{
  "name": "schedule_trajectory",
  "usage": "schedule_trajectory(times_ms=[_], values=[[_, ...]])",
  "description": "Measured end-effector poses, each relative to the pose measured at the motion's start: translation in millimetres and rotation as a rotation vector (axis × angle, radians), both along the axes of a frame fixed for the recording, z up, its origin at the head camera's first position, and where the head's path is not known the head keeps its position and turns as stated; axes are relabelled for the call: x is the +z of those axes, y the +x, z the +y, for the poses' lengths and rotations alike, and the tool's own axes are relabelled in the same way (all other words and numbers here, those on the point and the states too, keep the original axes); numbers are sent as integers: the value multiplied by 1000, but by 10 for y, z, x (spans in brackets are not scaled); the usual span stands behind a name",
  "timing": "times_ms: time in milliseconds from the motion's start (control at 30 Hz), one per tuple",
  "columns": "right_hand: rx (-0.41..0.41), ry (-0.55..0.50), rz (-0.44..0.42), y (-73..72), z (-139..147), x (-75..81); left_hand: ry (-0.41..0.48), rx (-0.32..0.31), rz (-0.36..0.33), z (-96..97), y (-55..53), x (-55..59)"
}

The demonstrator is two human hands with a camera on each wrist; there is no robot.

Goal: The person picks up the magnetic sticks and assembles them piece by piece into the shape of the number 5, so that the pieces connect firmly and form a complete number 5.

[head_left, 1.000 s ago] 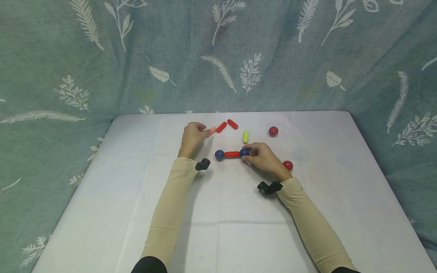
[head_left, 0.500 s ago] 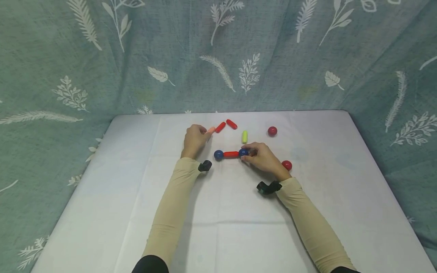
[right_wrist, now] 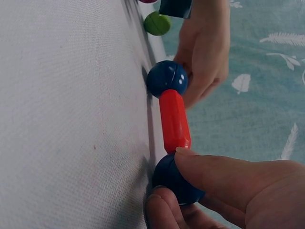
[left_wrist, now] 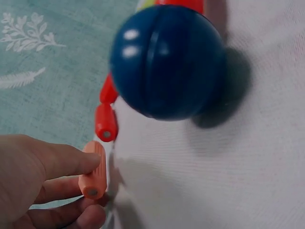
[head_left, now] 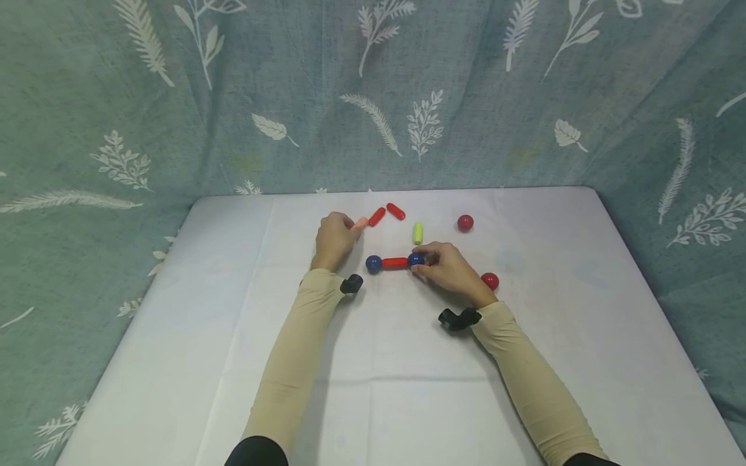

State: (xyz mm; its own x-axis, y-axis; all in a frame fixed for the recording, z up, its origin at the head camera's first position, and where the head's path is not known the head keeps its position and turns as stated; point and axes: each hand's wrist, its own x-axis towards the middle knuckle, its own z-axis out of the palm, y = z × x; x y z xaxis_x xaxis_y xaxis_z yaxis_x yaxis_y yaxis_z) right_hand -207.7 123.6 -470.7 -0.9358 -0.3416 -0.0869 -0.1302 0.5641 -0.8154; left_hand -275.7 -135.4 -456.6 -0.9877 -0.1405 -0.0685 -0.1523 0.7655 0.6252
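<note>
White tabletop, leaf-print cloth behind. Mid-right, red ball by my wrist; a bump could roll it. Centre, my right hand has fingers clamped on one blue ball, red rod linking it to the second blue ball; tugging might split them. Upper centre, my left hand pinches the orange rod; drifting right could knock the loose red rods.
</note>
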Motion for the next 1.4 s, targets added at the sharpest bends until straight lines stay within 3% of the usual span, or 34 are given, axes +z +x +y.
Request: schedule_trajectory(times_ms=[400,767,1400], values=[[3,-7,13,3,-1,-2,62,-11,28,-90,133,118],[1,0,2,2,-5,5,177,-16,-94,-148,317,226],[-3,10,-16,-1,-13,16,332,-15,-177,-246,692,250]])
